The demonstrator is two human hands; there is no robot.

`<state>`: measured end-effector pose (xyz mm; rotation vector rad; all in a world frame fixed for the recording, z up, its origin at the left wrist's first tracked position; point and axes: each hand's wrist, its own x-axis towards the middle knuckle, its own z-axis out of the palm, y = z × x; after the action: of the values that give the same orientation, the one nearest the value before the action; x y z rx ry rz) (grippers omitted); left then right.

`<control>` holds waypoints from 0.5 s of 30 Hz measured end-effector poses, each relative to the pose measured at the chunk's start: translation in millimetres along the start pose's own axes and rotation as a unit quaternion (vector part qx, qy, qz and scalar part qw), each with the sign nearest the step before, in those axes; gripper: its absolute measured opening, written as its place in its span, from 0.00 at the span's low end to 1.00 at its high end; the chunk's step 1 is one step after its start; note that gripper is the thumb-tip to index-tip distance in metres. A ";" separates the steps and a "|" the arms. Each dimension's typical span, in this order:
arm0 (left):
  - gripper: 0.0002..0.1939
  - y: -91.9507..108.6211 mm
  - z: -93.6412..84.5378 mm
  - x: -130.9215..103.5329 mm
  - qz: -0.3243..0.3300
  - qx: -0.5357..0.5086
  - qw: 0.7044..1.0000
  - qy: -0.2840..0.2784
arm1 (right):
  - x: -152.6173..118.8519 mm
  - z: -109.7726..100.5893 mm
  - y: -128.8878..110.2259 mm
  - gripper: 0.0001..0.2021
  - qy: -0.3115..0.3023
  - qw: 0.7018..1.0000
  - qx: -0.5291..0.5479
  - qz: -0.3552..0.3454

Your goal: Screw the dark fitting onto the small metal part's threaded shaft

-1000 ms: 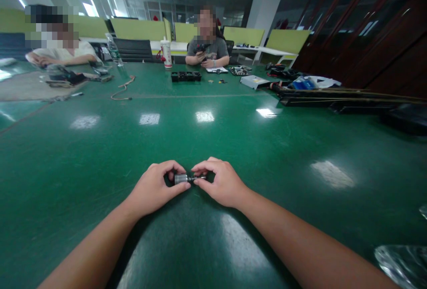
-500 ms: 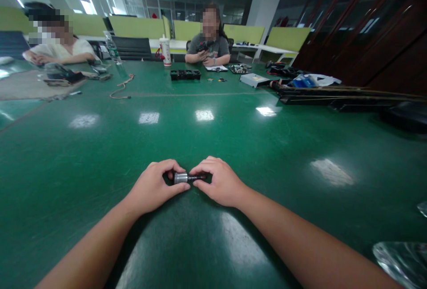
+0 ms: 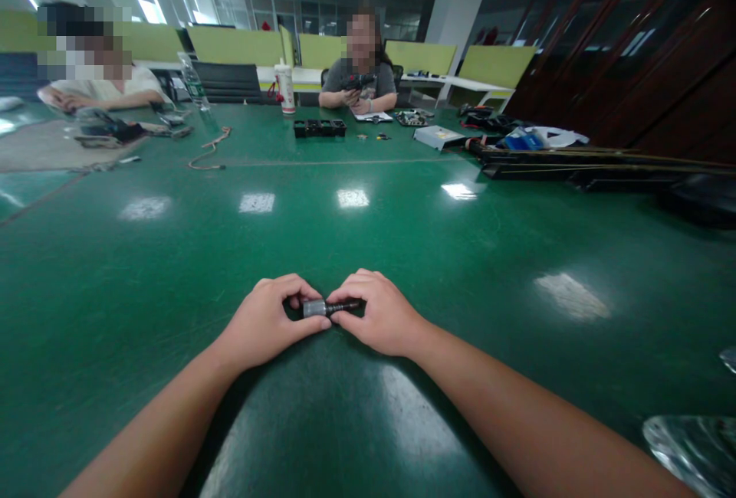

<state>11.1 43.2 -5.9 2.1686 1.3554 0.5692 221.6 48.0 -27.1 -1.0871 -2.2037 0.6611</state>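
A small silver metal cylinder with a thin dark shaft (image 3: 314, 308) lies between my two hands, low over the green table (image 3: 299, 237). Thumb and fingers of my left hand (image 3: 258, 323) curl around the wide silver end. My right hand (image 3: 389, 316) pinches the dark shaft side, its thumb and fingertips closed on it. Both sets of fingertips almost meet at the middle. The far end of the shaft is partly hidden inside my right hand. I cannot make out exactly what kind of part it is.
Across the table one person (image 3: 359, 84) holds a dark device; another sits at left (image 3: 103, 84). A black slotted box (image 3: 320, 129), a white cup (image 3: 284, 88), a cable (image 3: 210, 152), a grey metal box (image 3: 438, 138) and long black rails (image 3: 534, 167) lie farther off. Clear plastic (image 3: 690, 444) sits at lower right.
The metal cylinder has shifted very slightly to the right along with my left fingertips. My right hand stays nearly still. The person opposite has turned the dark device a little.
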 end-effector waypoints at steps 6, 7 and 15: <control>0.12 0.0 0.0 0.4 0.017 -0.005 1.000 -0.002 | 0.0 -1.0 -0.1 0.07 0.001 1.000 0.000 -0.003; 0.11 0.2 -0.1 0.5 0.017 -0.006 1.000 -0.001 | -0.1 -1.1 -0.1 0.07 0.001 1.000 0.000 -0.004; 0.12 0.1 -0.6 -0.1 0.012 0.001 1.000 0.002 | -0.7 -0.7 -0.3 0.06 0.008 1.000 0.002 -0.002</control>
<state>10.8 43.2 -5.4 2.1902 1.3338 0.5814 222.4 47.4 -26.6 -1.0821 -2.1898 0.6542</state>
